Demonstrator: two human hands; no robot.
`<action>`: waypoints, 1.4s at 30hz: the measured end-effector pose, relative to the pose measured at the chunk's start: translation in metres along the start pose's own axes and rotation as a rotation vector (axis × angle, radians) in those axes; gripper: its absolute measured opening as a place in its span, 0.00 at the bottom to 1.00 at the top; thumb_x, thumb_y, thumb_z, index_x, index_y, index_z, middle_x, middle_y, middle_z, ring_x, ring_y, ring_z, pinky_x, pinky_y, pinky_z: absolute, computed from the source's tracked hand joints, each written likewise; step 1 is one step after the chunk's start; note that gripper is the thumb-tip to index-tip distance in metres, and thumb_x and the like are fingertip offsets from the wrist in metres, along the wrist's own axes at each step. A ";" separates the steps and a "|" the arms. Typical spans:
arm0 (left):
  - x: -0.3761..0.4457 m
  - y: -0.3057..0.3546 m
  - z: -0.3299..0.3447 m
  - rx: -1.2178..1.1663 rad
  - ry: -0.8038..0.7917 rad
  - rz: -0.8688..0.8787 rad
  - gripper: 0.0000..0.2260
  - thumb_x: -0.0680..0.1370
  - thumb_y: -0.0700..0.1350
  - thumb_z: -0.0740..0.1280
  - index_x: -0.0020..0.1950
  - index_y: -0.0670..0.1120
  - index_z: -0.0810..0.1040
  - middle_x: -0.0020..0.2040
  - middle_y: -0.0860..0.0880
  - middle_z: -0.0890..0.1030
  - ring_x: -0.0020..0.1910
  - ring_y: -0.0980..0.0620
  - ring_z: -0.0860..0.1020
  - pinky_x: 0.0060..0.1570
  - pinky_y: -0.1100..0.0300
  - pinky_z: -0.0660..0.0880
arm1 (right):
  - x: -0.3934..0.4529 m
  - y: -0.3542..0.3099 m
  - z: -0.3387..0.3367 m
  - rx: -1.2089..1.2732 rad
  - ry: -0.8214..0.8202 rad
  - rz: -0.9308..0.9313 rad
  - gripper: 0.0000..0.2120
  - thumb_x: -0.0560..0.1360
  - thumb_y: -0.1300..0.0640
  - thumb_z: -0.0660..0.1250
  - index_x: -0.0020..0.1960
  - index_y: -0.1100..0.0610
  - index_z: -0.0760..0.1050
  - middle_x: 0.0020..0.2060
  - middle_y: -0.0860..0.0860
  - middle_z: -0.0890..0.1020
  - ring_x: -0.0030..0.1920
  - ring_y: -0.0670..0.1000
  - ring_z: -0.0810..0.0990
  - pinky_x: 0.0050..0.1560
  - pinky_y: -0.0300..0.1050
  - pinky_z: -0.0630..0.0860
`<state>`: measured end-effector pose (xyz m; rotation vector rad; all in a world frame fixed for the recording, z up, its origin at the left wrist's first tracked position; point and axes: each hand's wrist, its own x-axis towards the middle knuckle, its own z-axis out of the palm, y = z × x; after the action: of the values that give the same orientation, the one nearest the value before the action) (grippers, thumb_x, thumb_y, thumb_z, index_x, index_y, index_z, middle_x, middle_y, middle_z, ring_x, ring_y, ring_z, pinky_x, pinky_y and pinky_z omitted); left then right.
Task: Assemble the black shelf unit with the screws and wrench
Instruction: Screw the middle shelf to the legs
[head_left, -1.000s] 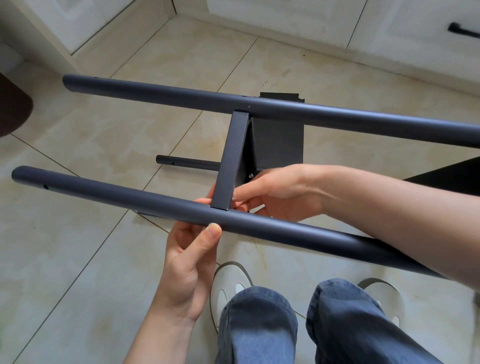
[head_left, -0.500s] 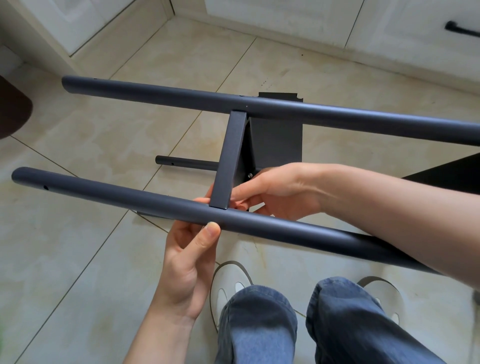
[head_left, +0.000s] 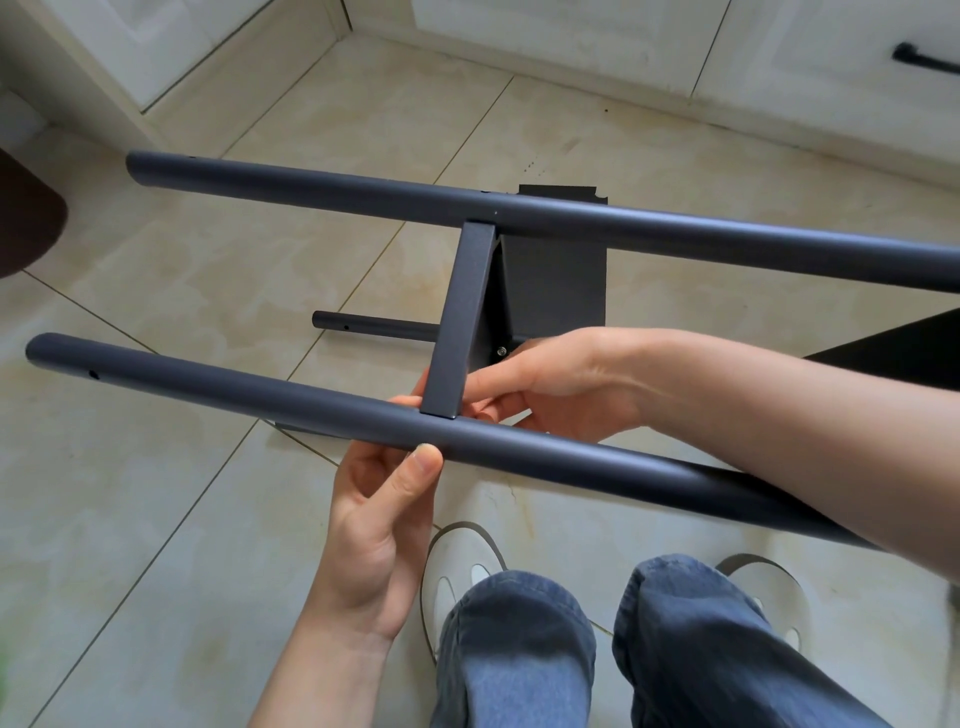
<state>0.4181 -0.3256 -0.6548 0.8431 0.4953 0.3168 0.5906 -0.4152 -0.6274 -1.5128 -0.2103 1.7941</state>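
While steadying the near dark grey round metal tube (head_left: 260, 397) lying nine-to-three, left hand (head_left: 382, 512) gripping from below at six o'clock; right hand (head_left: 545, 384) pinching beside the flat black crossbar (head_left: 462, 317), nearest the silver screw (head_left: 501, 351) at twelve.

Black shelf unit (head_left: 467, 322) lies sideways, two tubes joined by crossbar.

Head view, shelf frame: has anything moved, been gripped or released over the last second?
No visible change. The left hand still holds the near tube from below, thumb on its front. The right hand stays with its fingers at the foot of the crossbar, beside the silver screw. The far tube and the panel behind it keep their places.
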 end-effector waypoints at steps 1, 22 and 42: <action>0.000 0.001 0.000 -0.007 -0.008 0.002 0.24 0.61 0.50 0.84 0.54 0.47 0.84 0.57 0.40 0.83 0.59 0.41 0.81 0.59 0.57 0.77 | 0.002 0.000 0.001 -0.001 0.009 -0.014 0.14 0.78 0.47 0.67 0.56 0.57 0.80 0.37 0.49 0.78 0.45 0.50 0.76 0.50 0.45 0.76; 0.000 0.000 -0.002 0.049 0.019 0.025 0.23 0.59 0.53 0.85 0.50 0.52 0.86 0.53 0.45 0.85 0.59 0.42 0.81 0.69 0.51 0.72 | -0.010 -0.004 -0.005 -0.025 -0.011 -0.020 0.10 0.76 0.49 0.69 0.40 0.54 0.81 0.35 0.49 0.79 0.40 0.49 0.78 0.47 0.46 0.76; 0.001 0.003 0.002 0.066 -0.054 0.045 0.17 0.64 0.52 0.82 0.51 0.53 0.86 0.52 0.47 0.86 0.55 0.48 0.84 0.58 0.60 0.77 | -0.005 -0.004 0.001 -0.038 0.024 -0.031 0.10 0.78 0.49 0.68 0.50 0.56 0.78 0.37 0.51 0.78 0.45 0.51 0.76 0.51 0.47 0.75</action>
<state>0.4197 -0.3251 -0.6517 0.9256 0.4392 0.3198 0.5910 -0.4150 -0.6212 -1.5482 -0.2559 1.7553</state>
